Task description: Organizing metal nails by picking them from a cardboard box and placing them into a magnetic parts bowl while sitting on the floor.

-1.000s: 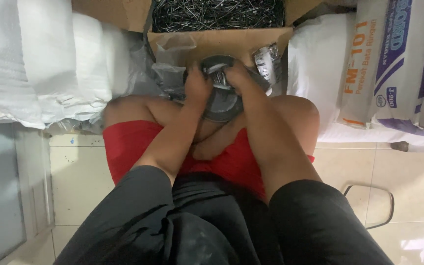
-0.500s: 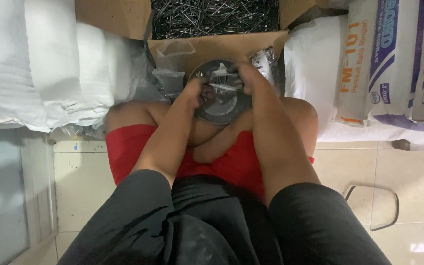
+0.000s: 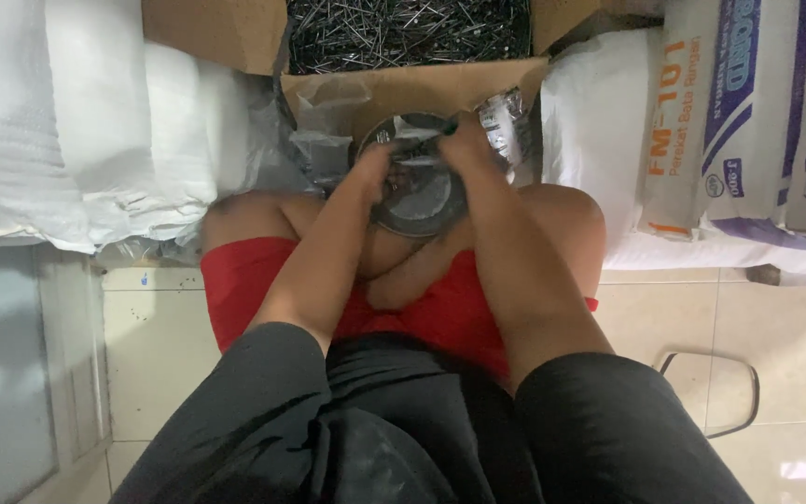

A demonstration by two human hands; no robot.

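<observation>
One round metal pan (image 3: 419, 201) rests on the person's lap, between the two bare knees and against the near wall of one cardboard box (image 3: 403, 84). The pan is grey and shallow, and its rim shows on the far and near sides; the middle is partly covered by both hands.

The left hand (image 3: 372, 173) lies on the left part of the pan with the fingers curled down onto its contents. The right hand (image 3: 464, 149) lies on the far right part of the pan, the fingers bent and closed on a small bunch of nails (image 3: 419, 159) that lies across the pan. The exact number of nails in the bunch cannot be told. Both hands are curled, not spread, and they sit just beside each other without being pressed together.

The cardboard box stands open on the floor (image 3: 776, 327) directly beyond the pan. It holds a loose mass of dark nails (image 3: 408, 28), too many to count. One crumpled clear plastic bag (image 3: 328, 140) lies against the near wall of the box, to the left of the pan. A second small plastic packet (image 3: 504, 117) sits just beyond the right hand.

White woven sacks (image 3: 76, 121) are stacked to the left of the box. Printed white sacks (image 3: 729, 121), at least two, are stacked to the right. The person wears red shorts (image 3: 244, 280) and a black top (image 3: 375, 420). One bent metal rod (image 3: 729, 392) lies on the tiled floor near the lower right.
</observation>
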